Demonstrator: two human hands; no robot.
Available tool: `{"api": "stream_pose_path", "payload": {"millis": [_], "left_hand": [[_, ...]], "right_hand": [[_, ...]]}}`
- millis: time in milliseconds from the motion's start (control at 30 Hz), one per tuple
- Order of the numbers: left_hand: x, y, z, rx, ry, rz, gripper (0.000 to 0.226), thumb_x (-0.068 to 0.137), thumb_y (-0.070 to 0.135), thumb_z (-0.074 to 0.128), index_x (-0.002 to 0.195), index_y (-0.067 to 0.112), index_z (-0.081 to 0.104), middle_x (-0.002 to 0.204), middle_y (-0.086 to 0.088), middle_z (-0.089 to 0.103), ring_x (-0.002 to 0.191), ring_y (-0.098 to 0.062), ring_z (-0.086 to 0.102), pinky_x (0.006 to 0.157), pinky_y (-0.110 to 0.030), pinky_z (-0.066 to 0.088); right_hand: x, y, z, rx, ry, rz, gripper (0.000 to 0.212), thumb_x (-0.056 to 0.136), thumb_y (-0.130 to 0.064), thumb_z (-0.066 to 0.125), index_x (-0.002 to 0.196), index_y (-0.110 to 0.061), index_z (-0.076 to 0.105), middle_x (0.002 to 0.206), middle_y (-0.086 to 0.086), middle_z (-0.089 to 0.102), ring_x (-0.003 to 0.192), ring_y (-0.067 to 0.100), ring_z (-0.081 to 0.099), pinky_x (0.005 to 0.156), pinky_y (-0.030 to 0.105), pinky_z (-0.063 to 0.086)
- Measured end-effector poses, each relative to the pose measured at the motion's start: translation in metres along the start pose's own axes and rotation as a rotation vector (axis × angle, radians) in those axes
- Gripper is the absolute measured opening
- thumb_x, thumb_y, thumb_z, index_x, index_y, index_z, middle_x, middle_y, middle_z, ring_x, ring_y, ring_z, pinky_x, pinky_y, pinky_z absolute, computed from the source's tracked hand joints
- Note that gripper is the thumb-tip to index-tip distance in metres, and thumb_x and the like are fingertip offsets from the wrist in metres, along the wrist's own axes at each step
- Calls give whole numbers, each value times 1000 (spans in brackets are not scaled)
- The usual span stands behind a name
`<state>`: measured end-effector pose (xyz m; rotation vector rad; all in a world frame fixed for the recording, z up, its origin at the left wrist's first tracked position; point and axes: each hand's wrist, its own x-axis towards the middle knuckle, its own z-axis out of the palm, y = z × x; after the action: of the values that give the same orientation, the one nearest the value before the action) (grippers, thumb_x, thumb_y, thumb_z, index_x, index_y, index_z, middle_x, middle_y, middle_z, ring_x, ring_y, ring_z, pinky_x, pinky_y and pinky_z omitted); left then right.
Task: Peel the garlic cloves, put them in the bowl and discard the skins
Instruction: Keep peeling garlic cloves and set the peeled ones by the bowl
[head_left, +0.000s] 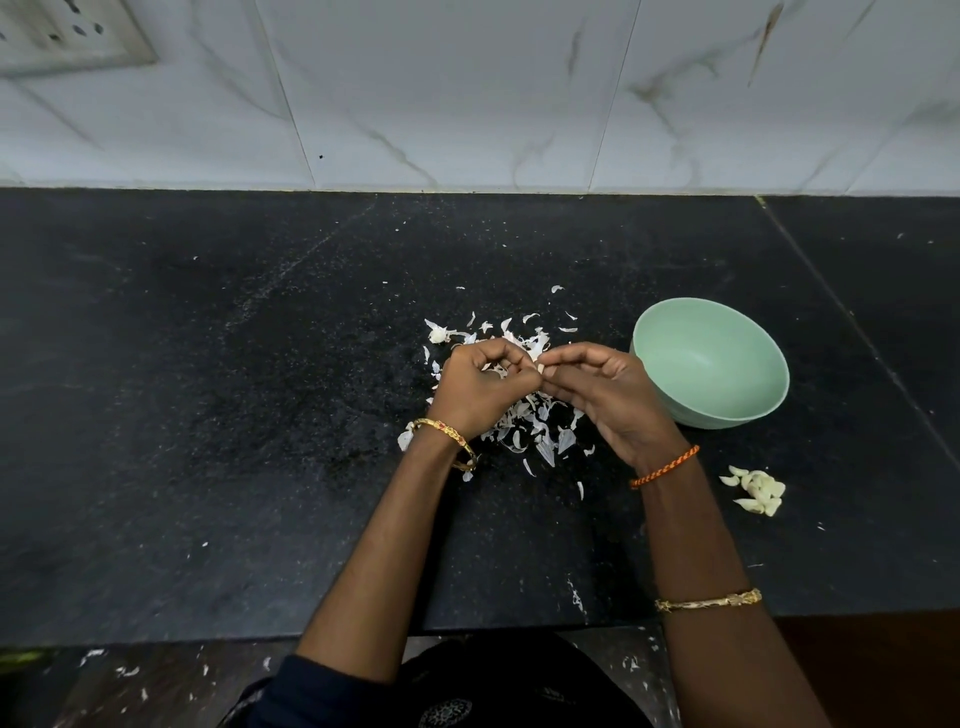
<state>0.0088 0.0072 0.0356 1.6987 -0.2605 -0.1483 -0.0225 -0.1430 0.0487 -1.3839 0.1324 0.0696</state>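
The left hand (480, 387) and right hand (602, 392) are pinching one garlic clove (541, 369) together — mostly hidden by fingertips — above the skins (524, 426). Peeled cloves (757, 489) are lying near the green bowl (711, 364), whose floor is partly hidden.

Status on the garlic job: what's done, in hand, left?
Done: several peeled cloves lie heaped on the counter, right of the right forearm. In hand: left hand and right hand pinch one garlic clove between their fingertips over the skins. Left: the green bowl looks empty, so cloves go in, and the scattered skins need discarding.
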Motion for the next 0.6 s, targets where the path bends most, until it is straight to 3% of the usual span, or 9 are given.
{"api": "stream_pose_path", "payload": {"millis": [133, 267, 400, 500, 600], "left_hand": [[1, 3, 3, -11, 16, -2, 19, 81, -1, 68, 70, 13, 62, 69, 2, 52, 39, 3, 35, 41, -10, 30], [6, 3, 6, -61, 100, -30, 23, 83, -1, 65, 66, 14, 61, 66, 3, 55, 58, 2, 49, 62, -13, 43], [9, 3, 11, -119, 149, -123, 30, 89, -1, 55, 61, 12, 55, 46, 15, 45, 39, 2, 38, 44, -8, 31], [11, 4, 14, -110, 128, -154, 34, 92, 3, 47, 59, 7, 48, 44, 9, 37, 36, 0, 28, 38, -12, 25], [13, 3, 16, -114, 123, -127, 35, 92, 5, 52, 57, 2, 47, 47, 2, 33, 39, -4, 25, 42, -16, 26]], "right_hand": [[2, -6, -2, 27, -7, 39, 7, 82, 3, 67, 85, -3, 67, 82, 9, 73, 84, 20, 71, 77, 26, 57], [4, -13, -7, 85, -48, 48, 14, 82, 7, 64, 91, -3, 65, 84, 9, 73, 83, 16, 71, 73, 22, 56], [7, -17, -11, 132, -54, 70, 20, 84, 6, 61, 101, -3, 64, 88, 7, 74, 81, 13, 71, 72, 21, 56], [10, -16, -14, 158, -48, 83, 20, 86, 6, 59, 102, -3, 65, 90, 7, 74, 81, 11, 70, 73, 20, 56], [12, -14, -16, 185, -41, 95, 22, 85, 8, 59, 103, -3, 65, 92, 8, 74, 84, 12, 70, 74, 20, 56]]}}
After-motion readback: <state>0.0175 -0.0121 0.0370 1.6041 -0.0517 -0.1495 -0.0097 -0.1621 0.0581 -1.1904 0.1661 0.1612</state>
